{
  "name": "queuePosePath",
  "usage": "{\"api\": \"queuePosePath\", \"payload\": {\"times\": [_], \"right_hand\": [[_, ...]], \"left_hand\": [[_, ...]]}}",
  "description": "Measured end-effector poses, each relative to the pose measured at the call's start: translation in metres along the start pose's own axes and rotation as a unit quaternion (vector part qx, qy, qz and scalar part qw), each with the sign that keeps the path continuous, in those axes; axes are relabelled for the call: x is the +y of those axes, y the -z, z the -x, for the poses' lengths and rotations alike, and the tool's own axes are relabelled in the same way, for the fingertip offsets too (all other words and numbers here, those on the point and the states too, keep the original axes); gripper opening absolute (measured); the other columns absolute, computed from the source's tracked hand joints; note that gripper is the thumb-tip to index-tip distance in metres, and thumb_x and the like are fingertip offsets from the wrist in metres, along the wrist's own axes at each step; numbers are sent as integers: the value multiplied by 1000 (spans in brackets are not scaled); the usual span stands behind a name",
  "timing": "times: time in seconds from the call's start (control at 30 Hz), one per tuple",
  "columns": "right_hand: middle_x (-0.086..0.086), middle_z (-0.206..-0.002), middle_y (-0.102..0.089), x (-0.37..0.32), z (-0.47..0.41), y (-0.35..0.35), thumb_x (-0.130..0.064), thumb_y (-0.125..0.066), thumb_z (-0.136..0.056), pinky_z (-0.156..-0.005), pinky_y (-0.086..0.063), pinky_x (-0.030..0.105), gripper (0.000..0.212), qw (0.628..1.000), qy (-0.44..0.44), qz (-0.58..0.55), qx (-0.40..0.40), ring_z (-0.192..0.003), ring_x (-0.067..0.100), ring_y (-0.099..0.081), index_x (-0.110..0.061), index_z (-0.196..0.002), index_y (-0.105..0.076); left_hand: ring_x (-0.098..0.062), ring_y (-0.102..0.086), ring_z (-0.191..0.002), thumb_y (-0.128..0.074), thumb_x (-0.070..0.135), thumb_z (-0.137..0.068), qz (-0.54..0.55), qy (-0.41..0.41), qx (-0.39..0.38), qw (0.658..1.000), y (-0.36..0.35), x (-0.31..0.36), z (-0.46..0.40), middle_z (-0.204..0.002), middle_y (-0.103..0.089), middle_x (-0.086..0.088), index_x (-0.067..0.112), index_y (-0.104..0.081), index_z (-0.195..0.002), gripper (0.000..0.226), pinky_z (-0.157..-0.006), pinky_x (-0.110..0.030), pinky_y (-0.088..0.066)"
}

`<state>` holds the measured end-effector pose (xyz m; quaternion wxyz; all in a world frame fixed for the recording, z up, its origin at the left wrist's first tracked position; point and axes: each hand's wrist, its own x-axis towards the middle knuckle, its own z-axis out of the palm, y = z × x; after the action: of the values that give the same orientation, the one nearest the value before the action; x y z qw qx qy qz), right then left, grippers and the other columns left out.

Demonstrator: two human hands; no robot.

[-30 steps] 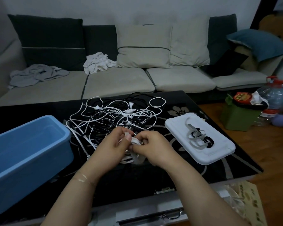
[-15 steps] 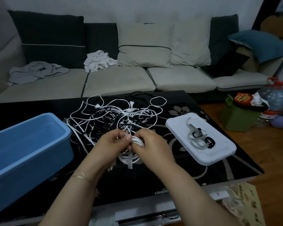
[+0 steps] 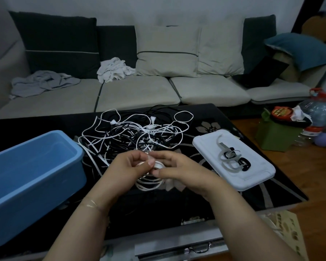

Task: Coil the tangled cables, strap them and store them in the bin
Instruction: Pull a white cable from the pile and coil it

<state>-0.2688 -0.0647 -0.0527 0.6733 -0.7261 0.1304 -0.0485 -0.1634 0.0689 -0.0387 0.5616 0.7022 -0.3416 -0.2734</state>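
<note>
Pinching a small white coiled cable point(image 3: 151, 182) between our left hand point(image 3: 129, 166) and right hand point(image 3: 179, 169), we hold it just above the black glass tabletop point(image 3: 205, 204). Tangled black-and-white cables point(image 3: 137, 132) lie behind; the blue plastic bin point(image 3: 26, 178) sits left.

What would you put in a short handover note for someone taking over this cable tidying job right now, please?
Left hand and right hand: both pinch one small white coil just above the black table.
Tangled cables: white and black, heaped mid-table behind the hands.
Blue bin: left of the hands, no cables visible inside.
Straps: loose on the white lid at right.
Done: one cable coiled; whether it is strapped cannot be told.
Left: secure this coil, put it in the bin, then untangle, coil, strap and store the rest.
</note>
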Motion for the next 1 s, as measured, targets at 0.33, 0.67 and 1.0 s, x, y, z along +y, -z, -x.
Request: {"api": "queuePosePath", "payload": {"times": [0.33,0.67,1.0], "right_hand": [[10,-83,-72,-2,-11,-10,-5,-68,-84,-75,-55,32,18,960,-15,-175,219,-73,20,-68,-11,-101,-66],[2,-70,-70,0,-16,-18,-4,-66,-87,-71,-54,31,30,955,44,-137,258,-66,16,-67,-24,-108,-61],[8,-81,-72,3,-13,-20,-3,-67,-86,-68,-54,24,8,957,9,-132,260,-63,9,-66,-7,-93,-66]], "left_hand": [[-5,-65,-76,-66,20,-88,-129,-87,38,987,-19,-2,3,-80,-72,10,30,-55,-95,16,-72,-24,-47],[-12,-68,-75,-66,26,-89,-120,-86,85,985,-22,-2,5,-81,-72,7,29,-59,-84,9,-72,-32,-51],[-4,-67,-79,-69,25,-85,-200,-40,72,976,-13,-8,-4,-78,-73,7,24,-65,-87,5,-75,-24,-49]]}}
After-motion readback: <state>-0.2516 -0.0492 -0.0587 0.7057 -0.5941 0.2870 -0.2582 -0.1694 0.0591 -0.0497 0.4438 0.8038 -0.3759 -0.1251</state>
